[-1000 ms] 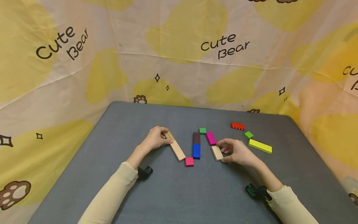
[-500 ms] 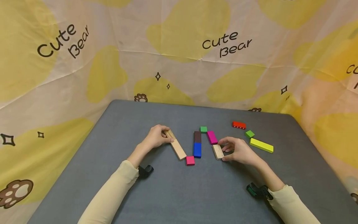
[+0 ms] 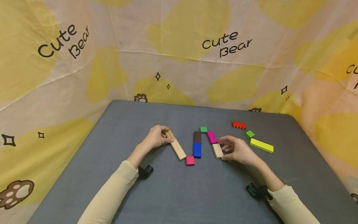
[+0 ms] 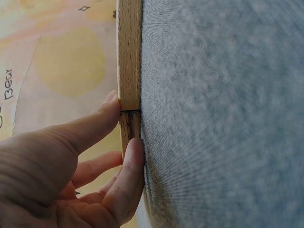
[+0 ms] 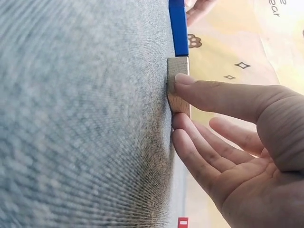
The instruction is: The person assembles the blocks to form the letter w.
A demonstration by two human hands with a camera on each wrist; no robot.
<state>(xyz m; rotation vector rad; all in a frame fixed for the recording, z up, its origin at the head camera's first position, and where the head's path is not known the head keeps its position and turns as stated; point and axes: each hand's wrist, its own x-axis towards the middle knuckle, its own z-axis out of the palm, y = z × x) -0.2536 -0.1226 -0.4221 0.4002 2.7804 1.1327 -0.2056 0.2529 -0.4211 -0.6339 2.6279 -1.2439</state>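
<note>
In the head view, my left hand (image 3: 156,136) pinches a pale wooden block (image 3: 169,133) at the far end of a slanted row; its thumb lies by the joint with a longer wooden block (image 3: 178,150). My right hand (image 3: 237,150) holds a short wooden block (image 3: 218,151) between thumb and fingers, along its right side. This block meets a magenta block (image 3: 212,137). The right wrist view shows the thumb against the short block's near end (image 5: 178,95), with the fingertips at its side. A pink block (image 3: 190,161) touches the longer wooden block's near end.
A blue block (image 3: 197,150), a dark brown block (image 3: 197,137) and a green block (image 3: 203,129) stand between the hands. Farther right lie a red block (image 3: 239,125), a light green block (image 3: 250,134) and a yellow block (image 3: 261,145). A printed cloth hangs behind the grey table (image 3: 167,193).
The short wooden block has shifted slightly away from me against the magenta block, with the right fingers moving a little. The left hand stays in place. The head view tilted slightly earlier.
</note>
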